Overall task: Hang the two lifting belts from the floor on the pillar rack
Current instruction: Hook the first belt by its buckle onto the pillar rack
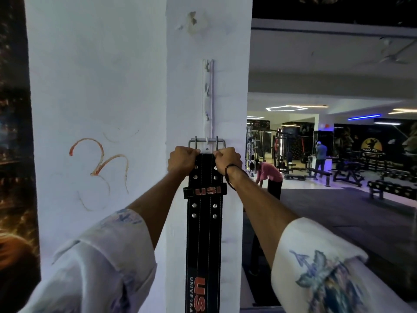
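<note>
A black leather belt (pixel 205 222) hangs flat against the white plastered pillar (pixel 230 86), stitched in pale lines down its length and studded with pairs of small metal rivets. A narrow loop across it carries red letters, and more red lettering runs near the bottom, where the belt is cut off by the edge of view. Its grey metal buckle (pixel 207 142), a rectangular frame with two prongs, sits at the lowest hook of the rack (pixel 208 98), a slim white vertical strip with small hooks screwed to the pillar. Whether the buckle is fully seated on the hook is hard to make out.

The left hand (pixel 183 160) and right hand (pixel 228 159) are both clenched on the belt's top corners, just below the buckle. A dark cord circles the right wrist. Only one belt is visible.
</note>
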Tool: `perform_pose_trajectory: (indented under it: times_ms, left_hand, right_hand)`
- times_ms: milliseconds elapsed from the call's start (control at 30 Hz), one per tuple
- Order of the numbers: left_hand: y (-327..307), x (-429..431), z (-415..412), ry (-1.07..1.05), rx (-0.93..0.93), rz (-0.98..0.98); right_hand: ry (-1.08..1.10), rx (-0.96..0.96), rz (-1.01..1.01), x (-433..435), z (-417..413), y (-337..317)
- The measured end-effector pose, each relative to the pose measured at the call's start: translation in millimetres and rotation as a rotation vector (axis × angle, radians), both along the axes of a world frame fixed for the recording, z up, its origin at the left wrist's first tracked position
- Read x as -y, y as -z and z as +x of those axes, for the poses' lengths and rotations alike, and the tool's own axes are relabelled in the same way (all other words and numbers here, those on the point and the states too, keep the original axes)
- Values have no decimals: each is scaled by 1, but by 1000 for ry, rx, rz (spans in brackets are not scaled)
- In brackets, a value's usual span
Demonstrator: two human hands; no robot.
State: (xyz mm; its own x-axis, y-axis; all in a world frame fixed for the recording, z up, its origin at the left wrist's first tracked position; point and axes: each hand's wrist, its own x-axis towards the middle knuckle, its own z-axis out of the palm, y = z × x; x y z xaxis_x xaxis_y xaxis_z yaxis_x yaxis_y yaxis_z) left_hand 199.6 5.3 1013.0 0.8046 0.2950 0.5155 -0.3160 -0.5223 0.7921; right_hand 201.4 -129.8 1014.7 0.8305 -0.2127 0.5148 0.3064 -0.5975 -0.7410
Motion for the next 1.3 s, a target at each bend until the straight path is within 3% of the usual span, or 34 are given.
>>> perform_pose_trajectory:
  times_ms: [133,267,400,533,667,867,1033,1300]
  left_hand:
    - [12,-6,-14,96,20,55]
    - [21,-9,-29,83,23,155]
    - [22,-8,-54,-99,55,450]
    - [36,-11,-74,-255,127,728]
    - [82,-17,-93,-294,21,856]
    - [245,-47,-125,-230,-336,900]
    - [407,-71,-148,-131,-624,849]
    - [749,-102,-197,28,-1045,715]
  right_hand:
    - [-97,38,-163,10,-20,10]
    - [-31,120,-289,22,-37,11]
    - [-7,156,-494,31,-58,13]
    - [-14,185,-567,29,-83,28]
    - [-60,156,-626,21,-97,82]
    - [-202,-77,-738,-2,-114,239]
    - [-320,-302,-712,-29,-126,396]
    - [-447,-647,-723,-58,-163,730]
